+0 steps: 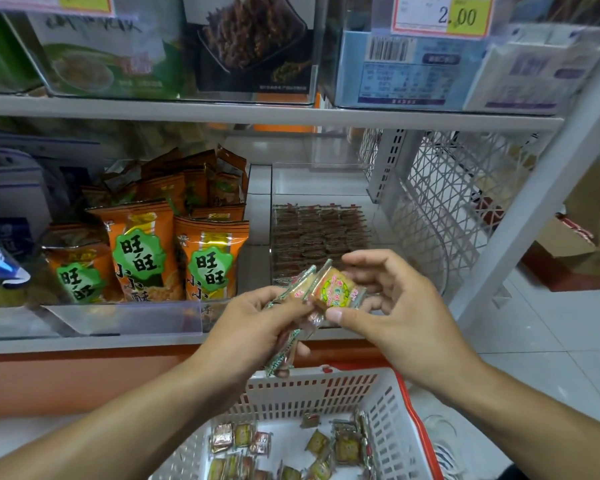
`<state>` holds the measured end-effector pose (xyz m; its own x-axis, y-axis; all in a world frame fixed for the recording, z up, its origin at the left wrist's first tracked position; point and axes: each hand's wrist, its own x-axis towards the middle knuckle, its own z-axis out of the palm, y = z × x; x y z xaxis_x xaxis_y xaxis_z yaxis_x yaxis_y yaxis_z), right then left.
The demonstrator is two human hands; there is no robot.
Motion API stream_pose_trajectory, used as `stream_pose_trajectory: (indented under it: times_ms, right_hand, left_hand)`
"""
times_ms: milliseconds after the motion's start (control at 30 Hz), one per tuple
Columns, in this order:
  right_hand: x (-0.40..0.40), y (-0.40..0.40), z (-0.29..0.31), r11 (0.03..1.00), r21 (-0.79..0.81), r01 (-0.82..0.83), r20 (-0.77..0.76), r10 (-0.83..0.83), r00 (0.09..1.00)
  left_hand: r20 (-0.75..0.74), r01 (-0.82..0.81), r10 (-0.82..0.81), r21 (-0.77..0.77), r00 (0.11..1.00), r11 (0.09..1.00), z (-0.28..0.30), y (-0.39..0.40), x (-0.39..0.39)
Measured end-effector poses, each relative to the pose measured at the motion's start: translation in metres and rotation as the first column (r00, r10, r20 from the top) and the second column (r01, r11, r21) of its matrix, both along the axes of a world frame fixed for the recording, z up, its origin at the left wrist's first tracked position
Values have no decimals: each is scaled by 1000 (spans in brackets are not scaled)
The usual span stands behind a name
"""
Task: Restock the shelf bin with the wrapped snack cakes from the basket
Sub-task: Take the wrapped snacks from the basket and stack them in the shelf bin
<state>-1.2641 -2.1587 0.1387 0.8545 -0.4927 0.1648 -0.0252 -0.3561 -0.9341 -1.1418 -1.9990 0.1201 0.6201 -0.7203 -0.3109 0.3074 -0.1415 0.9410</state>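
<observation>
My left hand [257, 323] grips a fanned bunch of wrapped snack cakes [293, 318] in front of the shelf edge. My right hand [392, 299] pinches the front cake [335, 289], a yellow one with a green and pink label, between thumb and fingers. Just behind both hands stands the clear shelf bin [323, 188], with rows of stacked cakes [319, 233] in its front half. Below, the white basket [312, 393] with a red rim holds several loose wrapped cakes [343, 445].
Orange snack bags [174, 251] fill the bin to the left behind a clear lip. A white mesh divider [440, 202] closes the shelf's right side. A shelf board [257, 114] runs overhead. Cardboard boxes [582, 237] sit on the tiled floor at right.
</observation>
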Motion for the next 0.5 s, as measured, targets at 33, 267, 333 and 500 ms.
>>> stream_pose_trajectory:
  times_ms: [33, 267, 333, 500]
  right_hand:
    - [1, -3, 0, 996, 93, -3, 5, 3, 1000]
    - [-1, -26, 14, 884, 440, -160, -34, 194, 980]
    - [-3, -31, 17, 823, 527, -210, -12, 255, 967]
    - [-10, -47, 21, 860, 364, -358, -181, 443, 878]
  left_hand:
    - [16, 2, -2, 2, 1000, 1000, 1, 1, 1]
    - [103, -8, 6, 20, 995, 1000, 4, 2, 1]
    - [101, 2, -3, 9, 995, 1000, 5, 2, 1]
    - [189, 58, -62, 27, 980, 998, 8, 1, 2]
